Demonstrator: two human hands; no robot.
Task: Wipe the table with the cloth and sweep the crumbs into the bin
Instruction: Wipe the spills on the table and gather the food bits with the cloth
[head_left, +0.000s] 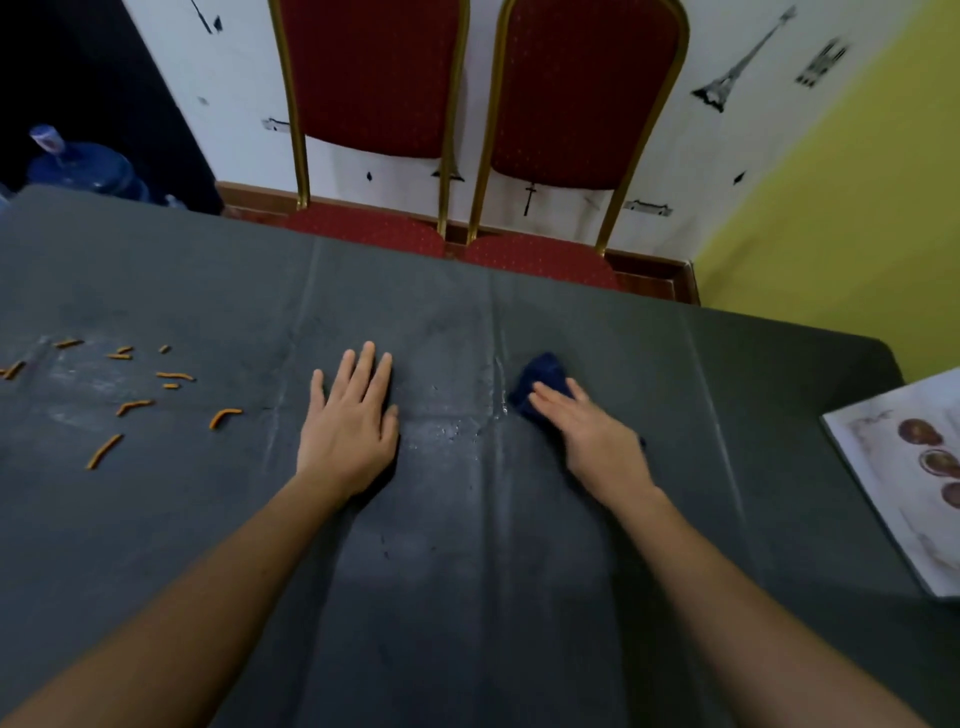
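Observation:
A dark grey table fills the lower part of the view. Several orange crumb sticks lie scattered at its left side. My left hand rests flat on the table, palm down, fingers apart and holding nothing. To its right my right hand presses down on a bunched dark blue cloth, which sticks out beyond my fingertips. Wet streaks and small droplets shine on the surface between my two hands. No bin is in view.
Two red chairs with gold frames stand against the table's far edge. A white sheet printed with pictures lies at the right edge. Blue water bottles stand on the floor at the far left.

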